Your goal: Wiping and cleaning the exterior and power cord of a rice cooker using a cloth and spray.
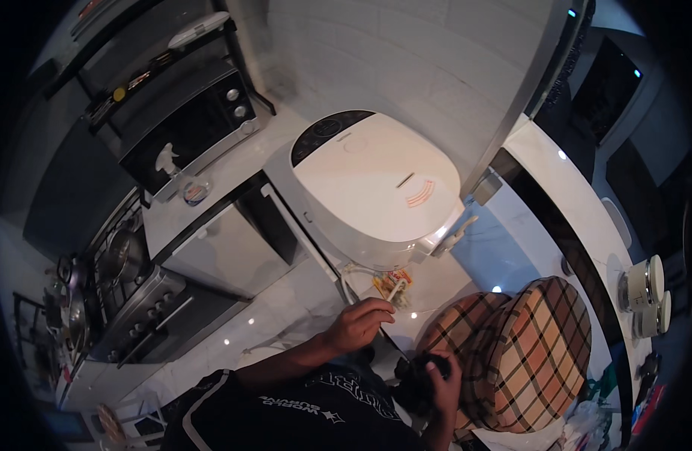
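My left hand (360, 324) is raised near the counter edge with its fingers bent, close to a white cord or handle (398, 292); whether it grips anything is unclear. My right hand (444, 380) holds a dark, bunched item (416, 383) against the front of my black shirt. A thin dark strand runs between that item and my left hand. In front of me stands a large white rice cooker (380, 175), its lid closed. A small colourful packet (392, 282) lies just below it. Plaid cushions (537, 361) are stacked beside my right hand.
A microwave (182, 129) and a clear spray bottle (194, 189) stand at the left. Farther left is a gas stove with a pan (123, 253). White-lidded jars (642, 284) stand on the right ledge, near plastic bags (588, 423). A blue surface (487, 248) lies beside the rice cooker.
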`<state>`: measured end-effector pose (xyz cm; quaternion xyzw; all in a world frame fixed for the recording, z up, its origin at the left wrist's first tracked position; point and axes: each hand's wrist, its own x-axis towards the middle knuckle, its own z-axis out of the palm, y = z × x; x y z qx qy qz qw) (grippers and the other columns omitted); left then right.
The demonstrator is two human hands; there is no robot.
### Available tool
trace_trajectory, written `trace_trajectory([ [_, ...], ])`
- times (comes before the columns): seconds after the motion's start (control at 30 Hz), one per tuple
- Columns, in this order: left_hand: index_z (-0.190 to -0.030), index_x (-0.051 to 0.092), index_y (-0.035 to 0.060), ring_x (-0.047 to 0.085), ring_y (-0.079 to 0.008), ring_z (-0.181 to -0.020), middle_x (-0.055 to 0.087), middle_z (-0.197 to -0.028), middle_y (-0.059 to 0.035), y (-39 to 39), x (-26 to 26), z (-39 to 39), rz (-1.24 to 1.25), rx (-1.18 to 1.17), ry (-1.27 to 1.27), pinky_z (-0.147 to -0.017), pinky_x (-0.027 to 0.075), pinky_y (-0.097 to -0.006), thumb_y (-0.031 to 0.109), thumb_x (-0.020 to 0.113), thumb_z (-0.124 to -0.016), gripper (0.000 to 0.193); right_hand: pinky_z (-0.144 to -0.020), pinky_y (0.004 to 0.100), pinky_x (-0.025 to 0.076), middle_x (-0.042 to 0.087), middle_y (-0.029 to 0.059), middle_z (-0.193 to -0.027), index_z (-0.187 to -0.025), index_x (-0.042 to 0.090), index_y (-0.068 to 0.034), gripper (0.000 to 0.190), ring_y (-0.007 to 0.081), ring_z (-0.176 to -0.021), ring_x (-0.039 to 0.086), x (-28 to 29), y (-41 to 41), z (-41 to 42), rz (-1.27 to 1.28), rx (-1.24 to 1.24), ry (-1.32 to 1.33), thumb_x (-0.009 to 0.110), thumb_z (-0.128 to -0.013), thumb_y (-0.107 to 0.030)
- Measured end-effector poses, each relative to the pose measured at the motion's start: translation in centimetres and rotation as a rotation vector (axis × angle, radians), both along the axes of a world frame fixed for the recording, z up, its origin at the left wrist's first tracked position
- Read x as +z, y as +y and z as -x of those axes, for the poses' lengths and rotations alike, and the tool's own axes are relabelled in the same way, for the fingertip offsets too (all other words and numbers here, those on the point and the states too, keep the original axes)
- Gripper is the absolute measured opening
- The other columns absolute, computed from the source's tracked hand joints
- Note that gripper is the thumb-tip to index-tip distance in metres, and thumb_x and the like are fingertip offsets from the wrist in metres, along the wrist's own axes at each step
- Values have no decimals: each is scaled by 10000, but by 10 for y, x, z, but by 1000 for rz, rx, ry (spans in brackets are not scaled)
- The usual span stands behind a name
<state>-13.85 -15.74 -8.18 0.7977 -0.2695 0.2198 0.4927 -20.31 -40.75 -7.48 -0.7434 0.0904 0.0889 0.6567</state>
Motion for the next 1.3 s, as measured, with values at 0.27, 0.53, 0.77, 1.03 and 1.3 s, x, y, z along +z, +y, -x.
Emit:
trace_trajectory([
  [0.27,-805,632,-10,690,-238,-836,669,-939,-127,48,39,12,256,271,-75,-722,556,-304,-191,545,-737,212,-941,312,435,616,87,-1099,-1221,596,-2,389,185,-1038,567,9,14,-55,-81,-11,-14,639,-909,-229],
  [0.53,-800,574,-29,696,-279,-876,648,-921,-165,134,58,-10,542,435,-127,-793,572,-366,-192,524,-783,172,-928,337,483,561,144,-1279,-1454,373,-13,751,210,-1051,586,-16,53,-167,-396,69,-40,375,-986,-599],
  [0.77,-845,628,-28,697,-286,-915,673,-942,-159,211,70,-68,459,346,-1,-838,559,-355,-191,508,-770,215,-1017,386,430,587,109,-1286,-1403,434,-9,750,241,-1185,553,-41,43,-174,-274,-231,-39,346,-983,-623],
  [1.03,-1058,677,-35,540,-364,-1260,658,-1174,-185,253,59,-127,386,178,96,-1035,451,-405,-227,391,-770,448,-1050,392,391,490,145,-1377,-1452,334,7,722,252,-1246,496,5,123,-193,-293,-93,19,437,-991,-539],
  [1.3,-1175,641,-61,477,-346,-1325,626,-1245,-187,277,57,-170,291,377,184,-1090,380,-385,-197,331,-769,529,-1074,387,346,452,185,-1396,-1437,316,63,876,272,-1277,458,-1,172,-222,-196,42,-5,500,-926,-624],
])
